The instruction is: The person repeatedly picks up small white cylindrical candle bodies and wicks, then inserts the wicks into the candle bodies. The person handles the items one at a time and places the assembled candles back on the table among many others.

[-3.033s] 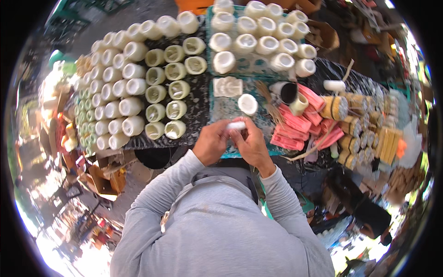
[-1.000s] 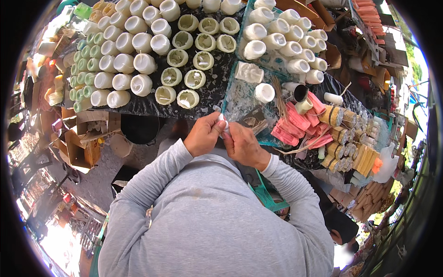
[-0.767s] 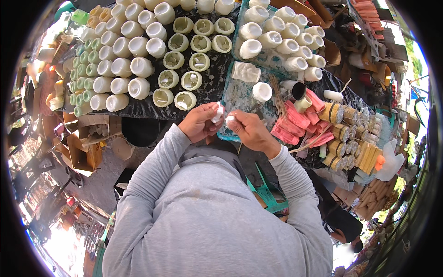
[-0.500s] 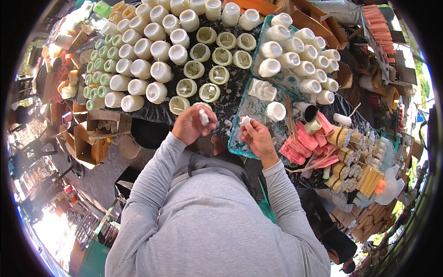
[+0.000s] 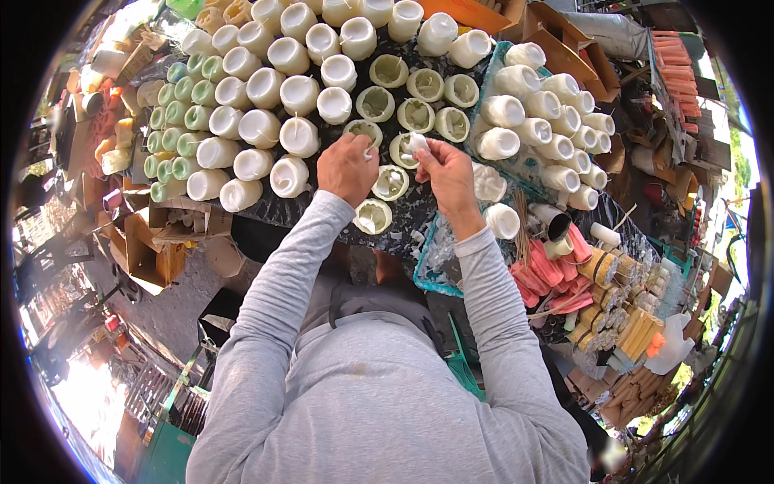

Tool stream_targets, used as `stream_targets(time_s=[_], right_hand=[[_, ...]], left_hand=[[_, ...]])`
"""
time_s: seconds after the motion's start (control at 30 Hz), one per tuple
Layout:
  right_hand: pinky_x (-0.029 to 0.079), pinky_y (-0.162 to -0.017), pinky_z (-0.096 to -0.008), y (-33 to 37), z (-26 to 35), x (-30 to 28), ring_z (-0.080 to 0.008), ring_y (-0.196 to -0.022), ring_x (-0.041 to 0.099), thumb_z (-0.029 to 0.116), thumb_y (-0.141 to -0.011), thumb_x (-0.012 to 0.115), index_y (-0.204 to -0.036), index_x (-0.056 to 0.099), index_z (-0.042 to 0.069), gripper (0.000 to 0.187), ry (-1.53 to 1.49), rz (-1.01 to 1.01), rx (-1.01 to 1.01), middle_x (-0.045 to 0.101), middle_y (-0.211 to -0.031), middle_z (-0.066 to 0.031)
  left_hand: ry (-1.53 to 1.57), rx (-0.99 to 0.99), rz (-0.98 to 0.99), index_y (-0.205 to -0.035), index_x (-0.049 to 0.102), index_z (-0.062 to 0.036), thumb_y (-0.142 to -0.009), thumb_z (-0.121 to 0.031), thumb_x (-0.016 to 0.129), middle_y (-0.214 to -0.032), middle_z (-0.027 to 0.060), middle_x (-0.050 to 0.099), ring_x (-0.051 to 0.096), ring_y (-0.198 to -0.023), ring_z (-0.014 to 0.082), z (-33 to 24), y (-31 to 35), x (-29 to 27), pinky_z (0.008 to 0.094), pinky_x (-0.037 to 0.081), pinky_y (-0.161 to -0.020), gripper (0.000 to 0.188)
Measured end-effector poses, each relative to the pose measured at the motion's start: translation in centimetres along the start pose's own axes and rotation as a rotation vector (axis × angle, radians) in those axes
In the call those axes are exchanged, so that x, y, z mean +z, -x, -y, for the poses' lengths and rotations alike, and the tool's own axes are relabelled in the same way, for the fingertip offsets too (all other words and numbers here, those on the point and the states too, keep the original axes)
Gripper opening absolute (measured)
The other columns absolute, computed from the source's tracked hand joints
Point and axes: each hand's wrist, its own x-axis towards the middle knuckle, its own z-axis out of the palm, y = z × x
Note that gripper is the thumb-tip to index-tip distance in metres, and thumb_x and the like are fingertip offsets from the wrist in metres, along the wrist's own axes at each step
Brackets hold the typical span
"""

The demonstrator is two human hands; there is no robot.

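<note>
My left hand [image 5: 347,171] reaches over the rim of a hollow pale wax cup [image 5: 364,129], its fingers closed round a small white piece [image 5: 368,152], mostly hidden. A white lump [image 5: 415,143], apparently wax, is pinched between the thumb and fingers of my right hand [image 5: 450,173]. That lump sits over another hollow wax cup [image 5: 401,151] and partly covers it. Nearer to me stand a wax cup with white bits inside [image 5: 390,183] and one more hollow cup [image 5: 372,216]. Several other hollow cups, such as this one [image 5: 416,115], stand just beyond my hands.
Rows of white filled candles [image 5: 264,87] and small green ones [image 5: 196,118] crowd the left. At right, a turquoise tray [image 5: 439,282] and more candles [image 5: 534,131] stand near pink wax pieces [image 5: 540,274], a dark metal can [image 5: 550,219] and tied bundles [image 5: 597,266]. Cardboard boxes [image 5: 153,250] lie below left.
Both hands have moved forward from the table's near edge to the hollow cups, each still with a white piece. The view has shifted slightly.
</note>
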Motion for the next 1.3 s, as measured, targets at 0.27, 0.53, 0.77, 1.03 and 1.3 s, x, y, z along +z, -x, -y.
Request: stream_targets(time_s=[0.27,0.53,0.77,1.03,1.3], right_hand=[[0.052,-0.059,-0.0262,-6.8,2.3,3.0,-0.0075,-0.065,0.061,0.01,-0.1,0.071,-0.115,0.075,-0.004,0.021,0.219,-0.09,-0.028,0.072,-0.081,-0.0021],[0.058,-0.08,-0.0445,-11.7,1.9,5.2,-0.0396,-0.085,0.074,0.017,-0.094,0.073,-0.108,0.077,-0.003,0.025,0.774,-0.03,-0.37,0.077,-0.094,-0.0223],[0.058,-0.084,-0.035,-3.9,1.5,3.4,-0.0221,-0.09,0.074,0.024,-0.104,0.068,-0.115,0.071,-0.006,0.032,0.337,0.069,0.002,0.077,-0.1,-0.0133],[0.058,-0.086,-0.0332,2.3,-2.0,0.4,-0.0173,-0.097,0.07,0.013,-0.108,0.063,-0.136,0.058,0.002,0.031,-0.65,0.146,0.232,0.07,-0.117,-0.0086],[0.062,-0.08,-0.0313,0.3,-2.1,-1.5,-0.0163,-0.089,0.072,0.009,-0.104,0.067,-0.122,0.061,0.003,0.02,-0.7,0.019,0.145,0.072,-0.107,-0.0074]], left_hand=[[-0.229,0.0,0.134,-0.097,0.071,-0.0053,-0.097,-0.024,0.067,-0.098,0.013,0.073,0.073,-0.09,0.0352,-0.4,-7.1,4.3,0.0477,0.058,-0.079,0.019],[-0.231,-0.033,0.106,-0.089,0.074,-0.0064,-0.098,-0.02,0.059,-0.095,0.0142,0.074,0.073,-0.089,0.036,0.8,-7.4,4.9,0.0493,0.058,-0.078,0.022],[0.255,-0.066,0.075,-0.128,0.061,0.001,-0.092,-0.023,0.073,-0.112,0.0215,0.069,0.068,-0.106,0.0402,-1.6,-2.2,0.8,0.0483,0.056,-0.088,0.045],[0.348,0.232,0.34,-0.129,0.058,0.0045,-0.093,-0.002,0.059,-0.113,0.0265,0.067,0.066,-0.104,0.0459,-4.1,-0.5,-2.0,0.0519,0.054,-0.088,0.037],[-0.377,0.554,0.262,-0.092,0.073,-0.0053,-0.08,-0.018,0.078,-0.104,0.0098,0.069,0.058,-0.107,0.0287,0.4,-10.6,-0.3,0.0448,0.047,-0.091,0.019]])
